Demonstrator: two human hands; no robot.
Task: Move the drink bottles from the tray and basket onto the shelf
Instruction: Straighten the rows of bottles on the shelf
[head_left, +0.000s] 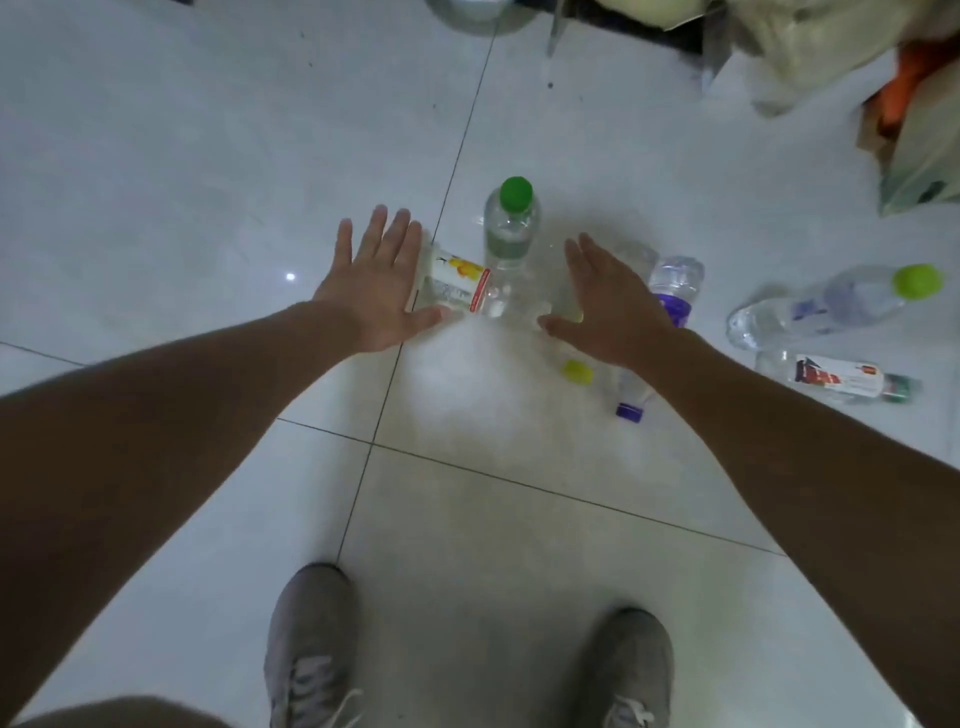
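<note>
Several clear plastic drink bottles lie or stand on the white tiled floor. A green-capped bottle (510, 223) stands upright between my hands. Beside it lies a bottle with a yellow fruit label (457, 283), next to my left hand (371, 280), which is open with fingers spread. My right hand (610, 304) is open too, hovering over a purple-labelled bottle (675, 286) with a purple cap (629, 411). Further right lie a lime-capped bottle (836, 304) and a red-labelled bottle (836, 379). No tray, basket or shelf is visible.
My two grey shoes (311, 649) stand on the tiles at the bottom. A loose yellow-green cap (577, 373) lies under my right wrist. Bags and an orange item (904, 78) pile up at the top right, with a metal frame leg (558, 31) near the top.
</note>
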